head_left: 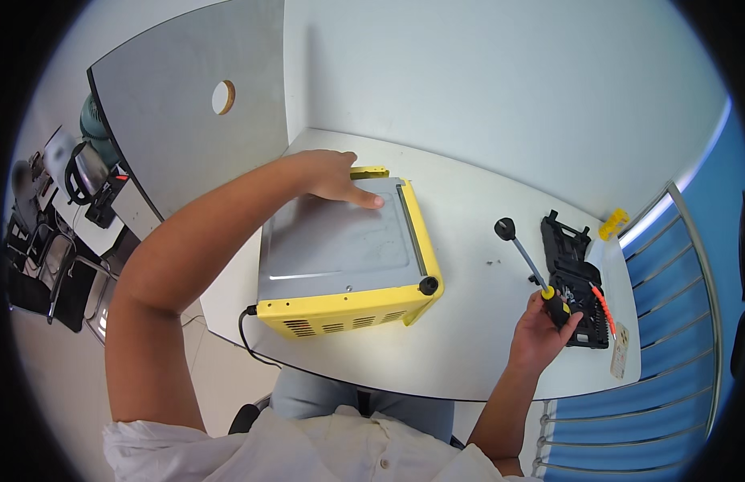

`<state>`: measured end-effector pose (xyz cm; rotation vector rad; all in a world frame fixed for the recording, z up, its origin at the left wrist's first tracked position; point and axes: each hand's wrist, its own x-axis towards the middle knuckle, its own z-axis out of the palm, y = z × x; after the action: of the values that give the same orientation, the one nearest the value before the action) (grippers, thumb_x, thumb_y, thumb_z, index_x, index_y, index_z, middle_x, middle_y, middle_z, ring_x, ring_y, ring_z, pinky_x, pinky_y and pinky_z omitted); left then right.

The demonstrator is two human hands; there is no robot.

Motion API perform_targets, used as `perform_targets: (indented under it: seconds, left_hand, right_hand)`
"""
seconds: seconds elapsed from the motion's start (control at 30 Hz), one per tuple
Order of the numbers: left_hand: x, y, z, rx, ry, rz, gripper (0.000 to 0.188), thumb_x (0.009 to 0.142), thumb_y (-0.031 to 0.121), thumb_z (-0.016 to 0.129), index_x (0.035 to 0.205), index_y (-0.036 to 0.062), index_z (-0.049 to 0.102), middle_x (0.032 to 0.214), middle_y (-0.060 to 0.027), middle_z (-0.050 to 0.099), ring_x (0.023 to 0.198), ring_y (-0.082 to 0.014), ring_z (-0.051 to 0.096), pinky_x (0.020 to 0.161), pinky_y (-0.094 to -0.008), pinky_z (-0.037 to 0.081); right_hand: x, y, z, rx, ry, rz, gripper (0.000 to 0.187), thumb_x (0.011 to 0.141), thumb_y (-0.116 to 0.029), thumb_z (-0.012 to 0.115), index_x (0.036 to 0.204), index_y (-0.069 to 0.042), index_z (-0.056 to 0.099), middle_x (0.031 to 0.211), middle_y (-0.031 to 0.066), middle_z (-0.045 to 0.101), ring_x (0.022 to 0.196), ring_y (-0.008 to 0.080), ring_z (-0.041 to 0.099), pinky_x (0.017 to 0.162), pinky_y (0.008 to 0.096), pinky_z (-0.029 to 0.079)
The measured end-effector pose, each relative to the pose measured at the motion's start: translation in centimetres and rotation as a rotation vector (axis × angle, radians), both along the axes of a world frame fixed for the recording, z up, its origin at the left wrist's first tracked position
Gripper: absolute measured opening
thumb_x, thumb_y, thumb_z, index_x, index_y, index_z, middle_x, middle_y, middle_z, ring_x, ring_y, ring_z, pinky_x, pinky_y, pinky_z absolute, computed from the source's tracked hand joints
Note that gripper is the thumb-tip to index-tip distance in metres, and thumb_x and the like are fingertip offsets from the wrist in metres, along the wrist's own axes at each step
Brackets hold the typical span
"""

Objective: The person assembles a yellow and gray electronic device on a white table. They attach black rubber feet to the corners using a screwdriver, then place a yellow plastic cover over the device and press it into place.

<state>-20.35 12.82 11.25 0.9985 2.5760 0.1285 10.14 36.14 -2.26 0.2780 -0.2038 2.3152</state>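
A yellow box-shaped appliance (340, 300) with a grey metal panel (332, 249) on top lies in front of me. Slots are cut in its near side, and a round black foot (429, 285) sits at its near right corner. My left hand (337, 178) rests over the panel's far part, thumb stretched out on the metal; its other fingers are partly hidden. To the right, my right hand (539, 331) is closed around the black and yellow handle of a screwdriver (533, 267). At the far end of its shaft is a round black piece (506, 229), resembling the foot.
An open black tool case (567, 241) and an orange-red tool (604, 309) lie right of the screwdriver. Small bits (493, 262) lie on the white table (461, 321). A black power cord (246, 341) hangs over the near edge. A grey partition (172, 104) stands left, a metal railing (714, 321) right.
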Motion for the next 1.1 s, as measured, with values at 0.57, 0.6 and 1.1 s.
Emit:
perform_targets:
  seconds: [0.57,0.6,1.1]
  left_hand:
    - [-0.3,0.2,-1.9,0.308,-0.125,-0.072,0.089,0.073,0.045,0.073,0.139,-0.0029,0.038,0.137,-0.0226,0.046,0.129,-0.0333,0.044,0.109,-0.0388,0.03]
    - [-0.4,0.3,-2.1,0.301,-0.088,-0.064,0.088,0.072,0.047,0.07,0.137,-0.0026,0.04,0.137,-0.0222,0.045,0.13,-0.0336,0.041,0.11,-0.044,0.026]
    - [5.1,2.4,-1.8,0.062,0.18,0.204,0.105,0.079,0.072,0.049,0.151,0.0046,0.012,0.157,-0.0144,0.012,0.145,-0.0344,0.006,0.108,-0.0689,0.01]
  right_hand:
    - [0.3,1.6,-3.7,-0.027,-0.147,-0.106,0.032,0.094,-0.033,0.058,0.097,-0.001,0.062,0.101,0.0176,0.064,0.104,0.0288,0.062,0.099,0.0452,0.048]
    - [0.2,1.5,-3.9,-0.047,-0.159,-0.105,0.031,0.094,-0.033,0.058,0.096,-0.001,0.062,0.101,0.0178,0.064,0.103,0.0292,0.062,0.099,0.0457,0.048]
    - [5.1,4.6,-9.0,0.02,-0.362,-0.36,0.028,0.091,-0.025,0.064,0.1,0.001,0.058,0.102,0.0158,0.063,0.108,0.0355,0.06,0.1,0.0462,0.049]
